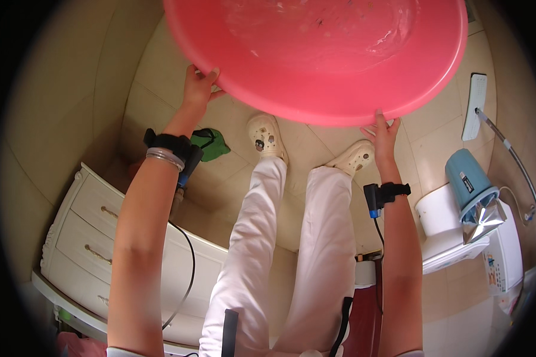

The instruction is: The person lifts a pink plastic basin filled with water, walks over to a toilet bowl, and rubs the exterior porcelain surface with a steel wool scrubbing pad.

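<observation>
And here we are, looking down past white trousers [250, 238], with a carved white chest of drawers [89, 223] at eight o'clock, rope-like pulls on its front. Over at three to four o'clock, a white tub [430, 211] stands just beside a ribbed-rim blue bucket [467, 175], tilted, a crumpled silver pouch [485, 220] at its mouth. Pale clogs [268, 135] are planted on cream floor tiles [432, 143], their joints running clear across the room. A green item [214, 146] lies on the floor at ten o'clock.

Up to the hands now! The left hand [201, 90], at eleven, has its grip closed on the rim; the right hand [384, 131], at two, pinches the near edge, a finger over the top. Between them, the pink basin [304, 98] fills twelve to one o'clock, water [315, 30] glinting inside with dark specks. Whether it touches the floor, I cannot tell. Beyond, a flat mop [474, 107] lies between two and three; beige tiled wall [59, 119] curves round at nine.
</observation>
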### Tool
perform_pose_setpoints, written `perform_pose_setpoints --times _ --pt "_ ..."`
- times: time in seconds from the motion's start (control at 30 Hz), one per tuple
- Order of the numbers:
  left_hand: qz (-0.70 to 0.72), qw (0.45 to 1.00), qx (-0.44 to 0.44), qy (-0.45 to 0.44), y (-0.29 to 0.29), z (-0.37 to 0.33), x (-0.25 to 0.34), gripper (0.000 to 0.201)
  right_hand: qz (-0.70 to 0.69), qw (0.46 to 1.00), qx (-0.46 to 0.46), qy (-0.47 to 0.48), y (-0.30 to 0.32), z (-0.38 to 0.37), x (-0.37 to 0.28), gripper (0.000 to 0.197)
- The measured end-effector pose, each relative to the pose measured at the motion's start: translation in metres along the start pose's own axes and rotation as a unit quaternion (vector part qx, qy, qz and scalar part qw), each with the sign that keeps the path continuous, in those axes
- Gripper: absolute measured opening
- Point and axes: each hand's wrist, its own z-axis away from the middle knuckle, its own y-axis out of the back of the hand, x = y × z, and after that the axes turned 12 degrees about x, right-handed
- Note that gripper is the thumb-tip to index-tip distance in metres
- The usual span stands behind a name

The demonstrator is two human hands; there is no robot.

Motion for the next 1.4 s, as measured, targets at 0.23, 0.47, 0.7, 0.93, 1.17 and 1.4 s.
perform_pose_setpoints --times 0.23,0.47,0.7,0.93,1.17,1.4 --pt "-0.166 0.983 0.061 -0.055 0.032 0.015 -0.007 0.050 0.114 0.992 -0.059 0.007 0.067 0.010 -0.004 0.036" --pt "-0.113 0.989 0.018 -0.093 0.104 0.170 0.012 0.027 0.210 0.971 0.036 0.105 0.289 0.091 -0.056 0.025" --pt "-0.086 0.986 -0.044 -0.138 0.187 0.422 0.127 0.026 0.208 0.967 -0.011 0.146 0.439 0.235 -0.141 0.032" --pt "0.029 0.992 -0.005 -0.125 0.371 0.805 0.209 0.025 0.246 0.925 -0.067 0.282 0.595 0.554 -0.221 0.027" --pt "0.169 0.973 0.069 -0.138 0.447 0.958 0.193 0.026 0.066 0.968 0.005 0.242 0.689 0.647 -0.238 0.022" --pt "0.144 0.986 0.040 -0.077 0.403 0.908 0.172 0.027 0.075 0.951 0.122 0.275 0.711 0.648 -0.179 0.025"
